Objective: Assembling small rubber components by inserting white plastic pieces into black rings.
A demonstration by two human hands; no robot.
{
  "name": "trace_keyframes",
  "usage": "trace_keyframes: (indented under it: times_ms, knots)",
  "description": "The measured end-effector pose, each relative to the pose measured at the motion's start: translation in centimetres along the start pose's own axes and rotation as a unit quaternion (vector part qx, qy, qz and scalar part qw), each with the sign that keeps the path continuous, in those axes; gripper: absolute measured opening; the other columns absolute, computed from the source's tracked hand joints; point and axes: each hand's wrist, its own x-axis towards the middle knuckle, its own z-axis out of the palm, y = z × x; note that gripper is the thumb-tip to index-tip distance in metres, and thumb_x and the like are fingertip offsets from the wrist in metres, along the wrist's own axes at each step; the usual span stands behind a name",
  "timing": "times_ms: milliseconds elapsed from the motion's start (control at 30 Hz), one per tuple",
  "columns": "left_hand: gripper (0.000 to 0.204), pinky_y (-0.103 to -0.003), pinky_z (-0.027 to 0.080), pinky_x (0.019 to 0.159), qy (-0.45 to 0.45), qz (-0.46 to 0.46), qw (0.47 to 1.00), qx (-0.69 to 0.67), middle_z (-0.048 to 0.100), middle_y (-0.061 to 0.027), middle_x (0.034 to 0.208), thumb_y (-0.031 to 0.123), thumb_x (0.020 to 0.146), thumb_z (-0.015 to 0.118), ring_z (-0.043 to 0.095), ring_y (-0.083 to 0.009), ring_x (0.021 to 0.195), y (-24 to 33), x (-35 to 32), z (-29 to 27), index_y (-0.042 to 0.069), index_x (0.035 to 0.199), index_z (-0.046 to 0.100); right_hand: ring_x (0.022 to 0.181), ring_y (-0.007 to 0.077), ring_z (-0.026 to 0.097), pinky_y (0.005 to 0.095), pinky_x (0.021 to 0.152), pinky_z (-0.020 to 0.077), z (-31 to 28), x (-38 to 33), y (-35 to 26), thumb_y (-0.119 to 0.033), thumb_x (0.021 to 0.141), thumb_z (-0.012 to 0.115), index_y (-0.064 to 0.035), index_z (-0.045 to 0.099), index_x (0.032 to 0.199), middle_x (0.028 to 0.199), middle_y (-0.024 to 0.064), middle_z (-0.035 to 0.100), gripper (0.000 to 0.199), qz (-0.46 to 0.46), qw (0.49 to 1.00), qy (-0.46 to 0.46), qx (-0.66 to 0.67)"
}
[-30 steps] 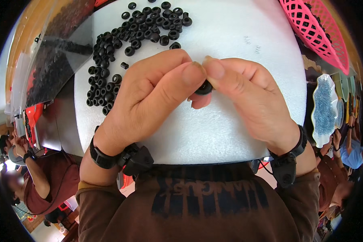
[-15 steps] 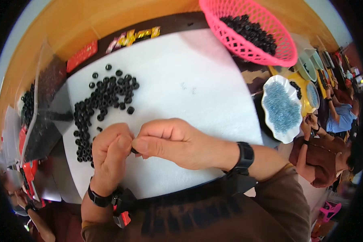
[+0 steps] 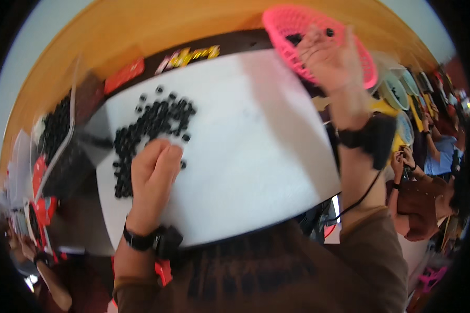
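Right hand [image 3: 326, 57] and left hand [image 3: 154, 172] have parted since the earlier frame, where they met above the tabletop [image 3: 256, 146]: the right has gone out to the pink basket [image 3: 292, 15], while the left remains beside the black rings [image 3: 159, 117].

Left: the fingers are curled into a closed fist, thumb uppermost, at the near edge of the rings. Whether anything lies within the fist cannot be told. Its compact posture probably serves to keep a small piece secure, if one is there, while the other hand is away.

Right: the fingers are blurred but appear open, with the thumb held apart, above the mouth of the basket. Contact with the dark pieces inside cannot be made out. The spread presumably suits letting go or gathering alike.

Rings: these lie loose on the left part of the tabletop, mostly in one crowded band, with a few separate at its far end. Such spreading likely makes single rings easy to pick out close to the left hand. The basket stands beyond the far right corner, where its raised wall would keep small pieces from rolling away. At left, a clear bin [image 3: 72, 125] contains more dark pieces; wrappers [image 3: 201, 55] lie past the far edge.
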Motion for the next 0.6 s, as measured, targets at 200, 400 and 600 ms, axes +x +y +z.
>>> trace_keyframes:
  times_ms: [200, 400, 600]
  knots:
    - [0.030, -0.019, 0.025, 0.047, 0.091, 0.123, 0.988, -0.001, 0.043, 0.0074, 0.061, 0.023, 0.094, 0.060, 0.035, -0.0002, 0.053, 1.6, 0.1, -1.5, 0.007, 0.070, 0.052, 0.074, 0.0150, 0.058, 0.0276, 0.076, 0.0481, 6.2, -4.0, 8.5, -0.037, 0.097, 0.050, 0.0051, 0.058, 0.106, 0.080, 0.0064, 0.064, 0.044, 0.132, 0.972, 0.073, -0.180]
    - [0.022, -0.017, 0.026, 0.047, 0.170, 0.208, 0.959, 0.086, 0.049, 0.0063, 0.064, 0.022, 0.093, 0.060, 0.036, -0.0006, 0.053, 2.8, -1.7, -7.5, 0.002, 0.083, 0.062, 0.071, 0.0120, 0.056, 0.0252, 0.071, 0.0460, 4.8, -8.9, 17.0, -0.024, 0.097, 0.052, 0.0034, 0.060, 0.111, 0.080, 0.0039, 0.061, 0.032, 0.316, 0.907, -0.062, -0.272]
    - [0.006, -0.018, 0.038, 0.065, 0.105, -0.039, 0.941, 0.319, 0.054, 0.0047, 0.080, 0.009, 0.088, 0.060, 0.046, -0.0027, 0.072, 1.6, -3.6, -8.9, 0.003, 0.090, 0.060, 0.069, 0.0114, 0.058, 0.0241, 0.068, 0.0479, 4.7, -9.5, 18.2, -0.018, 0.097, 0.052, 0.0018, 0.064, 0.103, 0.076, 0.0041, 0.062, 0.024, 0.329, 0.868, -0.065, -0.365]
